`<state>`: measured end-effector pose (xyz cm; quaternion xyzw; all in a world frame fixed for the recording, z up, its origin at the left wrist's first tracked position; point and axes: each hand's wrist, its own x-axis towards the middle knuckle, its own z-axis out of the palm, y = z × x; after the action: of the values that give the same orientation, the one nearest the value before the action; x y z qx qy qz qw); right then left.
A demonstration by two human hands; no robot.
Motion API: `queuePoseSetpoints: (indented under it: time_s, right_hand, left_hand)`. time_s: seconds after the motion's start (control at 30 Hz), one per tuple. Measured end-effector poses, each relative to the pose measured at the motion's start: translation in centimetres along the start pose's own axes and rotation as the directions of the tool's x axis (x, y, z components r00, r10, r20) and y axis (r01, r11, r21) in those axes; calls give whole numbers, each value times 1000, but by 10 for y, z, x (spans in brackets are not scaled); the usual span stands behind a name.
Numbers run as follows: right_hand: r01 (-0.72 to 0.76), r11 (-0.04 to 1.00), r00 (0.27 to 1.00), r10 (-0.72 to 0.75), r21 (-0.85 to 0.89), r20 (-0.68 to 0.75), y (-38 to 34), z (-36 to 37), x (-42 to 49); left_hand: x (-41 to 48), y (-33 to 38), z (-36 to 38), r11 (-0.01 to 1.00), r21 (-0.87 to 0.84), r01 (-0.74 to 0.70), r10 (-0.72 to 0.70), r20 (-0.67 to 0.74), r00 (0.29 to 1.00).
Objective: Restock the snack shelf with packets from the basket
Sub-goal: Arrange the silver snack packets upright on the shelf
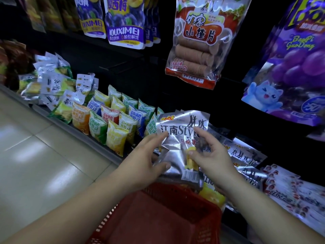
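Observation:
A silver snack packet (179,138) with black lettering and yellow chips printed on it stands upright at the front of the bottom shelf, just above the red basket (158,217). My left hand (146,155) grips its left edge, thumb in front near the bottom. My right hand (209,155) pinches its right side with curled fingers. Similar silver packets (246,155) lie stacked to the right on the same shelf. The basket's inside looks bare where I can see it.
Small colourful snack bags (112,120) stand in rows on the low shelf to the left. Hanging above are purple plum packets (123,20), a hawthorn slice bag (197,46) and a purple grape jelly bag (290,67). Pale floor tiles (35,155) lie at left.

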<state>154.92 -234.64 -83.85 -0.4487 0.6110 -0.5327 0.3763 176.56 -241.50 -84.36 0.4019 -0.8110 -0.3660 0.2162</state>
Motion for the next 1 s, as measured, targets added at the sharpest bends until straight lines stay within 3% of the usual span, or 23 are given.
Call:
queuePoseSetpoints:
  time_s: [0.1, 0.2, 0.37, 0.47, 0.6, 0.67, 0.7, 0.73, 0.8, 0.87, 0.93, 1.0]
  right_hand:
    - [63, 987, 998, -64, -145, -6, -1, 3, -2]
    - [122, 970, 993, -120, -212, 22, -5, 8, -6]
    - [128, 989, 965, -107, -74, 240, -25, 18, -21]
    - [88, 996, 934, -86, 12, 345, -30, 14, -20]
    - [72, 996, 905, -83, 42, 418, -26, 5, -19]
    - [55, 996, 917, -79, 72, 391, -27, 8, -20]
    - [106, 993, 945, -115, 47, 307, -28, 9, -19]
    - [196, 979, 969, -185, -55, 162, -28, 8, -15]
    - [309, 884, 939, -341, -350, -33, -28, 3, -5]
    - [306, 852, 939, -343, -424, -10, -31, -1, 0]
    - [261, 876, 963, -263, -405, 51, -30, -3, 3]
    - [190, 922, 981, -193, -338, 25, -25, -2, 3]
  left_hand:
    - [-2, 6, -1, 987, 162, 15, 3, -108, 994]
    - [-6, 21, 9, 996, -69, -57, 47, -143, 989]
    - [-5, 36, 15, 889, -457, 15, -63, -90, 994]
    - [1, 32, 4, 862, -502, 69, -138, -102, 985]
    - [1, 35, -1, 822, -561, 96, -130, -20, 991]
    - [1, 34, 0, 805, -585, 98, -105, 23, 994]
    - [2, 31, 0, 816, -568, 110, -126, 11, 992]
    - [3, 29, -1, 831, -542, 127, -142, 14, 990]
    - [5, 23, -4, 851, -510, 128, -137, 21, 990]
    - [4, 25, -5, 845, -519, 128, -117, 55, 992]
    - [3, 25, -4, 835, -538, 118, -103, 57, 993]
    - [3, 21, -6, 842, -528, 112, -144, -20, 989]
